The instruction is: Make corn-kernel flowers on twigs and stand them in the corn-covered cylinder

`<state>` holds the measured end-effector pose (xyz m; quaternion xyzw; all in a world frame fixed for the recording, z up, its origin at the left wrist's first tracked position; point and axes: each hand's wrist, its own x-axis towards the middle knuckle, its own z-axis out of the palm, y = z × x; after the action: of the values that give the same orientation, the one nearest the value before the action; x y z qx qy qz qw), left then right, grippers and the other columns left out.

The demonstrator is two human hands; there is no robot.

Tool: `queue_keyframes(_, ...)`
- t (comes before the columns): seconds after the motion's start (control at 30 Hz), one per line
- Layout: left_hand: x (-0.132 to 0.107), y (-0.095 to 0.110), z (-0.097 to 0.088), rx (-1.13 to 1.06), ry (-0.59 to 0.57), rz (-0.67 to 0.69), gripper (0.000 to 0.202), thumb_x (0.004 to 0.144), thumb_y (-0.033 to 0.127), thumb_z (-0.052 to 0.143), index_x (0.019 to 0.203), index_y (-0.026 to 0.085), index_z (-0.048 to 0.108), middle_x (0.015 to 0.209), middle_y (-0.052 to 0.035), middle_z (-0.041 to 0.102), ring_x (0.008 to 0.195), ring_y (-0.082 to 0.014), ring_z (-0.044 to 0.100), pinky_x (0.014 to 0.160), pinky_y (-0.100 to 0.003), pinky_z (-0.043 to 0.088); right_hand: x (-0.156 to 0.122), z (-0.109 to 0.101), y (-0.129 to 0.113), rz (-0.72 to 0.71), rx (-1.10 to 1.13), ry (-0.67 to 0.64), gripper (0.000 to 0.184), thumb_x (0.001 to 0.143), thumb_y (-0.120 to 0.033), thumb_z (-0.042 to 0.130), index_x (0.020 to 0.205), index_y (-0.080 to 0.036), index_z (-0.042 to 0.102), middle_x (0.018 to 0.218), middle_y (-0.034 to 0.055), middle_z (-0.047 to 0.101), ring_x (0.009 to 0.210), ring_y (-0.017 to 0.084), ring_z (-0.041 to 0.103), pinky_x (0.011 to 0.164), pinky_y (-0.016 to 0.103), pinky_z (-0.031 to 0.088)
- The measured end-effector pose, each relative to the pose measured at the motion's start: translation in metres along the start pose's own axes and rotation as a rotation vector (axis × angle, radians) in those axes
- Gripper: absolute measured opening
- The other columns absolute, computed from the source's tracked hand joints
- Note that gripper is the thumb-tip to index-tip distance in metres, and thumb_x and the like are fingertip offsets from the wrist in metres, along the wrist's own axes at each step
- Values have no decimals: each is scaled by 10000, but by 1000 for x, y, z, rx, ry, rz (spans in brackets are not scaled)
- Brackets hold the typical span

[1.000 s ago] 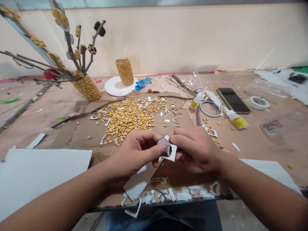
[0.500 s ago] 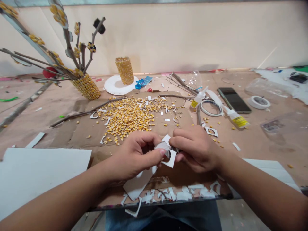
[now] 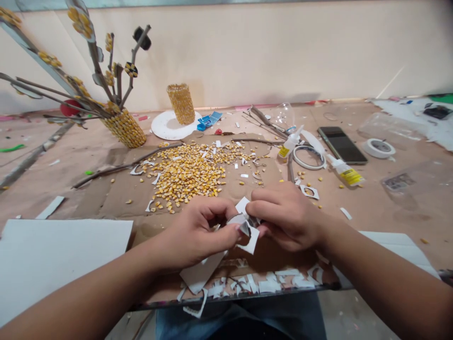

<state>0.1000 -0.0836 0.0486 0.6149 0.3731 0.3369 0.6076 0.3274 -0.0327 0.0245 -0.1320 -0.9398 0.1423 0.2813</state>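
Observation:
My left hand [image 3: 201, 229] pinches a small piece of white cardboard [image 3: 251, 242] between thumb and fingers. A round hole with a dark edge is cut into the piece, and part of it is bent up. Pressed against the same piece, my right hand [image 3: 288, 217] has its fingers closed. Something dark and greyish shows at its fingertips, mostly hidden, and I cannot make out what it is. Below my left hand a white cardboard strip [image 3: 203, 274] lies at the table edge. Just beyond both hands spreads a pile of corn kernels [image 3: 189, 172].
A kernel-covered vase [image 3: 125, 127] with branches stands at the left, a kernel-covered cup [image 3: 181, 105] at the back. To the right lie glue bottles [image 3: 348, 174], tape [image 3: 379, 148] and a phone [image 3: 342, 145]. White scraps [image 3: 271, 285] line the front edge; a white sheet [image 3: 67, 259] lies left.
The cardboard piece has turned and dipped slightly between my hands, and its bent part stands up more. My right fingers have shifted slightly left. The whole view has moved a little.

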Motion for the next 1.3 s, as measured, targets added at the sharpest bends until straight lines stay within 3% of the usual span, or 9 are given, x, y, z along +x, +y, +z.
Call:
queue_keyframes(0.53, 0, -5, 0, 10, 4, -110, 224, 903, 223, 687, 699, 147, 636, 618, 25, 607, 525, -61, 464, 504, -186, 335, 0, 1, 7, 28, 13, -21, 371, 1110, -427, 361, 924, -196, 584, 754, 18, 566, 639, 157, 458, 601, 293, 265)
queue_keyframes(0.6, 0, -6, 0, 11, 11, -129, 278, 910, 274, 697, 672, 148, 629, 599, 20, 593, 516, -66, 440, 492, -191, 317, -2, 0, 15, 110, -17, -6, 362, 1103, -427, 388, 906, -196, 586, 744, 18, 581, 637, 157, 475, 610, 290, 269)
queue_keyframes(0.7, 1, -9, -3, 4, 17, -197, 304, 901, 339, 718, 672, 149, 651, 581, 9, 590, 501, -75, 423, 470, -200, 286, -3, -1, 30, 348, -124, -7, 324, 1075, -415, 455, 900, -196, 617, 712, 15, 597, 636, 167, 497, 617, 289, 263)
queue_keyframes(0.8, 5, -13, -7, -41, 45, -217, 285, 879, 372, 737, 701, 156, 683, 592, 8, 603, 509, -82, 449, 482, -198, 319, -2, 0, 39, 514, -265, -31, 268, 1035, -405, 533, 936, -198, 671, 796, 52, 671, 717, 196, 560, 629, 297, 263)
queue_keyframes(0.93, 11, -14, -8, 24, 67, -162, 264, 884, 385, 742, 757, 154, 727, 690, -31, 694, 590, -113, 579, 576, -213, 450, 1, 5, 43, 562, -282, -15, 194, 999, -352, 621, 1002, -191, 728, 977, 100, 740, 879, 238, 641, 715, 317, 363)
queue_keyframes(1.07, 15, -13, -6, 101, 122, -184, 282, 906, 390, 716, 765, 148, 738, 731, -65, 740, 577, -132, 613, 566, -234, 485, 2, 10, 46, 540, -236, 18, 209, 968, -274, 677, 1145, -173, 726, 1073, 113, 749, 976, 252, 665, 837, 349, 442)
queue_keyframes(1.17, 16, -14, -4, 116, 174, -190, 297, 912, 396, 704, 741, 153, 724, 707, -55, 726, 574, -130, 622, 575, -232, 493, 2, 7, 48, 496, -197, 134, 134, 976, -302, 670, 994, -184, 732, 1013, 97, 735, 938, 239, 661, 854, 366, 463)
queue_keyframes(1.23, 17, -15, -3, 85, 221, -199, 308, 901, 413, 713, 733, 156, 696, 681, -41, 706, 569, -124, 616, 573, -226, 494, 1, -1, 50, 475, -176, 261, 201, 1010, -290, 595, 860, -191, 683, 911, 78, 708, 873, 224, 648, 827, 367, 474)
queue_keyframes(1.3, 18, -15, -2, 18, 283, -223, 344, 885, 456, 724, 715, 168, 643, 640, -18, 669, 535, -120, 588, 539, -229, 495, 0, -12, 53, 497, -173, 447, 215, 1035, -217, 478, 897, -199, 641, 896, 69, 678, 836, 208, 644, 804, 364, 489)
